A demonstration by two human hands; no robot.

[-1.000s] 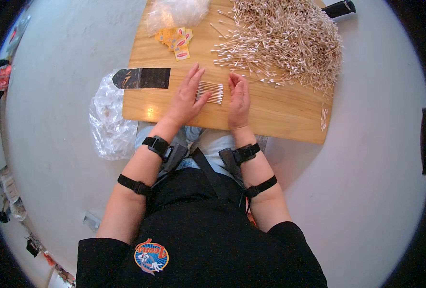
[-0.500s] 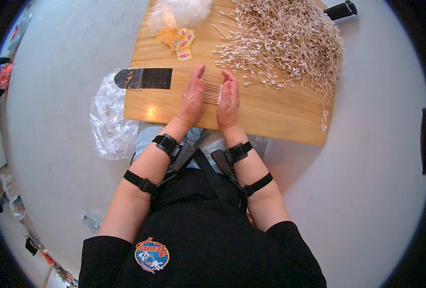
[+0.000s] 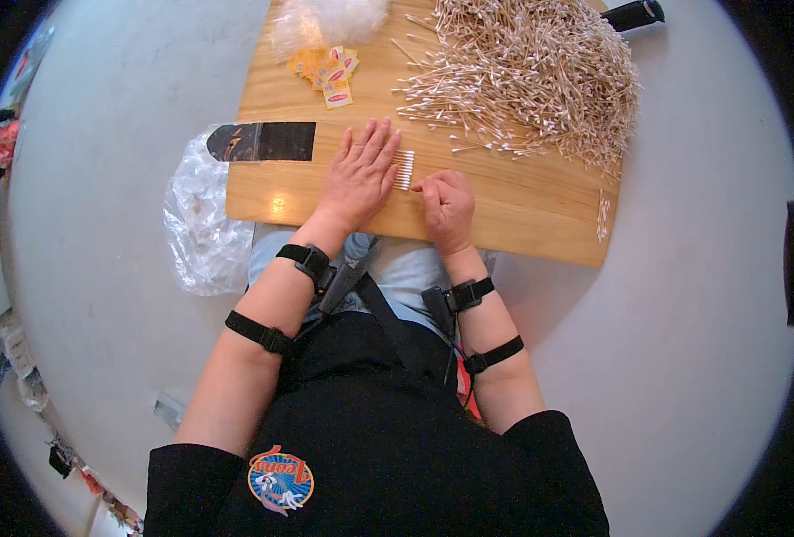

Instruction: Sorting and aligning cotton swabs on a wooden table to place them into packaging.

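A neat row of cotton swabs (image 3: 405, 170) lies side by side on the wooden board (image 3: 522, 215), white tips at the right end. My left hand (image 3: 361, 174) rests flat over the row's left part, fingers stretched out, and hides that end. Just right of the tips is my right hand (image 3: 448, 206), curled into a loose fist with one fingertip pointing at the row. I see nothing in that fist. Beyond my right hand, a large heap of loose cotton swabs (image 3: 540, 80) covers the board's far right.
Left of my left hand lies a black strip (image 3: 287, 141) with a rounded end. Small yellow-orange printed cards (image 3: 336, 89) and clear plastic bags (image 3: 325, 22) sit farther back. A crumpled clear bag (image 3: 202, 233) hangs by the left edge. Several stray swabs (image 3: 603, 215) lie at right; a black handle (image 3: 634, 15) juts out behind.
Both hands stood upright at either side of the swab row. Now my left hand has turned palm down over the row, and my right has moved right and curled its fingers.
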